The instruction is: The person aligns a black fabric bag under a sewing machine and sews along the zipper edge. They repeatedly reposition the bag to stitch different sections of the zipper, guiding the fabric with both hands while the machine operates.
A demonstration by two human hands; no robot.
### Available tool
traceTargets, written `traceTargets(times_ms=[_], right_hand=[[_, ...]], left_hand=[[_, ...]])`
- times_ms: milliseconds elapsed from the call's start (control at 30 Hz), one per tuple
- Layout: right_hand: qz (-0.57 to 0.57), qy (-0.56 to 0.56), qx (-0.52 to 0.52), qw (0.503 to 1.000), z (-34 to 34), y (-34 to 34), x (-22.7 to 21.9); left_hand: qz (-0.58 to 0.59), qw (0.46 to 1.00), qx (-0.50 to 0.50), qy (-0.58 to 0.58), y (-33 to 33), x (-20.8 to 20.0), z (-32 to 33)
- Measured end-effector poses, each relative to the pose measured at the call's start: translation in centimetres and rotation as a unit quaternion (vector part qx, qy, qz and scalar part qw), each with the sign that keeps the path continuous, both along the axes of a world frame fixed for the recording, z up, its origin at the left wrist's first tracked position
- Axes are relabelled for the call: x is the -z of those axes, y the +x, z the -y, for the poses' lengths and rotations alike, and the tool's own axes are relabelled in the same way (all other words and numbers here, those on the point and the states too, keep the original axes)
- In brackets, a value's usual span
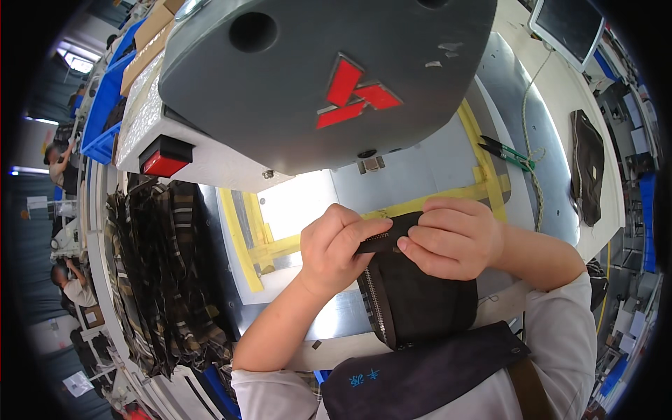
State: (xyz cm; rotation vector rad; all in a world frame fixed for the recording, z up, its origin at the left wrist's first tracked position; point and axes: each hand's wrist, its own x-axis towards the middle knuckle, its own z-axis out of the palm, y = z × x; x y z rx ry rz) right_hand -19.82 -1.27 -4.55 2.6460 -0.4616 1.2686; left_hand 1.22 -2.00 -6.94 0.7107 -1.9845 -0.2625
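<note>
A dark fabric pouch (430,297) with a metal zipper along its left side hangs between my hands, close to my body. My left hand (334,248) pinches the left end of its narrow upper edge, thumb and index finger pressed on the fabric. The right hand (455,238) grips that same edge from the other side, its fingers curled over the cloth. A short strip of the black edge shows between my fingertips, with a small row of light stitches or teeth. Parts of the edge are hidden under the fingers.
A big grey machine head (301,77) with a red emblem overhangs the metal work plate, marked with yellow tape (434,196). Green-handled snips (514,157) lie beside a hanging cord. A dark fabric piece (588,168) is at right, a plaid fabric pile (168,280) at left. People work far left.
</note>
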Motion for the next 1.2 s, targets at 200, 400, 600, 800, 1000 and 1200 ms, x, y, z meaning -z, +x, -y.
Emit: traceTargets(times_ms=[200, 400, 600, 800, 1000, 1200], right_hand=[[0.02, 0.093, 0.016, 0.995, 0.0, 0.0, -0.2], [0.063, 0.457, 0.054, 0.886, 0.4, -0.2, -0.1], [0.049, 0.601, 0.078, 0.794, 1.1, -0.3, -0.2], [0.027, 0.596, 0.036, 0.802, 2.1, -0.7, 0.3], [0.037, 0.652, -0.021, 0.757, 2.9, -1.1, 0.2], [0.043, 0.648, 0.04, 0.76, 2.1, -0.6, -0.3]], left_hand=[[0.014, 0.999, 0.01, 0.041, 0.1, -0.4, -0.1], [-0.008, 0.931, 0.059, 0.359, -0.1, -1.4, 0.0], [-0.013, 0.873, 0.05, 0.485, 0.0, -1.3, 0.3], [0.018, 0.872, 0.054, 0.486, 0.3, -1.4, 0.8], [-0.014, 0.827, 0.13, 0.547, 1.1, -1.2, 1.6], [-0.027, 0.885, 0.058, 0.461, 0.2, -1.3, 0.7]])
